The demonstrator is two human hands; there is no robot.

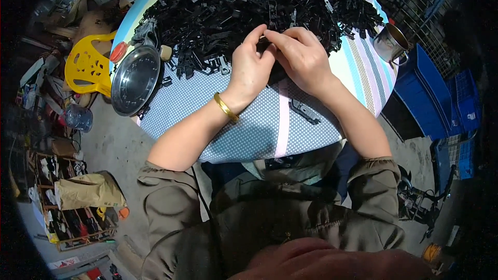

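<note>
Going by a clock face centred on the view, saw a clear plastic bottle (pixel 79 118) on the floor at nine o'clock. Noted a yellow plastic chair (pixel 85 62) at ten o'clock, just beside the table (pixel 223 137). Also at ten o'clock, at the table's left edge, saw a round red lid (pixel 119 52) and a shiny metal bowl (pixel 137 80).

Found the left hand (pixel 252 67) at twelve o'clock, with a gold bracelet (pixel 226 108) round its wrist and thumb and forefinger drawn close together. Just beyond, also at twelve, saw a big heap of small black parts (pixel 218 15) across the table's far side. At five o'clock from the left fingertips, noticed a separate black part (pixel 305 112) on the dotted cloth.

Found the right hand (pixel 306 59) at one o'clock, with bent fingers close against the left fingertips. Could not tell the exact opening of either grip, nor the piece pinched, if any.

Saw a steel mug (pixel 390 43) at two o'clock, and blue crates (pixel 423 91) at three.
</note>
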